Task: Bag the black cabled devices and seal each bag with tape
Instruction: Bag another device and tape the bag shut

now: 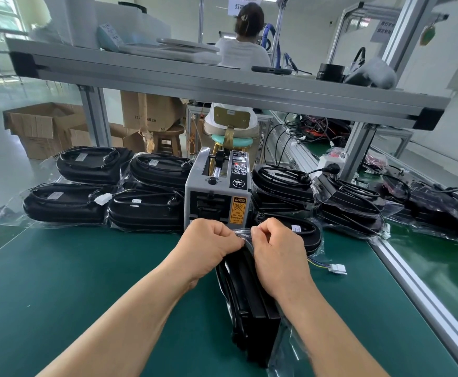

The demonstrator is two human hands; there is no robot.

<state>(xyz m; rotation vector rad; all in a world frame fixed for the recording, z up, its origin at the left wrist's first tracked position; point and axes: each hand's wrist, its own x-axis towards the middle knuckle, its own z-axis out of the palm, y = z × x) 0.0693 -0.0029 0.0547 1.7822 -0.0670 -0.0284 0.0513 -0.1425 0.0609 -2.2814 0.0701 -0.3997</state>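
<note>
- Green bench (72, 281) carries a grey tape dispenser (217, 191), with bagged devices (146, 210) stacked either side.
- Left hand (208, 246) and right hand (276, 248) each pinch the clear bag (242, 232) mouth atop a black device (252, 308) standing edgewise just before the dispenser.

A tape dispenser (217, 191) stands at the far middle of the tabletop (86, 281). Bagged devices (105, 191) lie in two rows to its left, and a stack of devices (285, 186) to its right. Just before it, a device (249, 308) sits in a bag (283, 349). A shelf (195, 77) spans above.
</note>
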